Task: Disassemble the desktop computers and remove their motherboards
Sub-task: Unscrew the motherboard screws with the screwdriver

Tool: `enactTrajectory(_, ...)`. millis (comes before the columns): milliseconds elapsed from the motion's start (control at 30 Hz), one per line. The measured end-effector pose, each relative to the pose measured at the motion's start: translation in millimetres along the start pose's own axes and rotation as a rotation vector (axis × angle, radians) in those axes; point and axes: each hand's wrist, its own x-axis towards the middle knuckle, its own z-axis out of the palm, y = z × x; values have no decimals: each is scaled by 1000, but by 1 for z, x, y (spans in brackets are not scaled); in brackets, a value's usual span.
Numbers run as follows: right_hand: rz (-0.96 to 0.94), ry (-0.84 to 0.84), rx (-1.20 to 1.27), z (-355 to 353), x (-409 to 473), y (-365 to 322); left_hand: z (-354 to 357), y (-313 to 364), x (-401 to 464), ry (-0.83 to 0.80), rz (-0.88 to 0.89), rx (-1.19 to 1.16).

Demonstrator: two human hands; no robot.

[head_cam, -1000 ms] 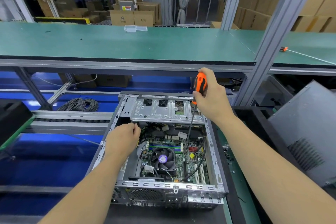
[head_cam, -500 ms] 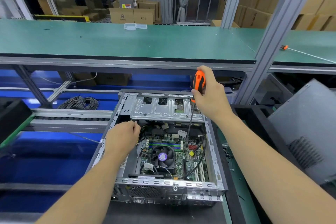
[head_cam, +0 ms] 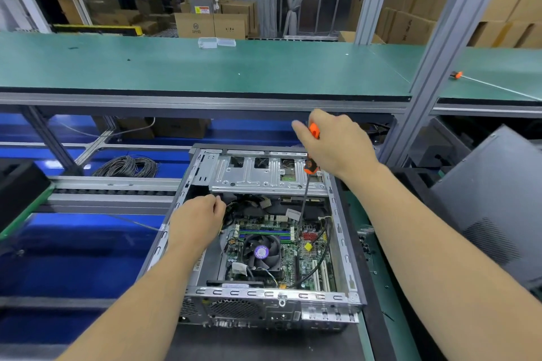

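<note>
Your left hand (head_cam: 197, 221) curls loosely at the left wall of the open computer case (head_cam: 265, 294), holding nothing I can see. The motherboard (head_cam: 289, 256) lies inside the case. Your right hand (head_cam: 334, 146) grips the orange screwdriver (head_cam: 311, 165), tip down toward the board.

The right hand (head_cam: 337, 145) shifted its hold on the orange-handled screwdriver (head_cam: 310, 167): a second ago the fingers (head_cam: 299, 127) wrapped the handle, then one stretched out and blurred (mid-turn, by the smear). The left hand (head_cam: 198, 218) barely moved.
</note>
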Motion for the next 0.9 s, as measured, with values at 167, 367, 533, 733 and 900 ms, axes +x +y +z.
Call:
enactTrajectory(167, 113, -196, -403, -19, 23, -18, -1, 1, -2, -1, 9, 7)
enactTrajectory(367, -218, -350, -188, -19, 22, -19, 0, 2, -5, 8, 40, -2)
enactTrajectory(533, -359, -637, -90, -37, 31, -17, 1, -1, -3, 25, 31, -16)
enactTrajectory(733, -173, -621, -242, -44, 38, -18, 3, -2, 1, 21, 6, -3)
enactTrajectory(900, -247, -691, -203, -45, 38, -21, 2, -2, 1, 20, 16, 1)
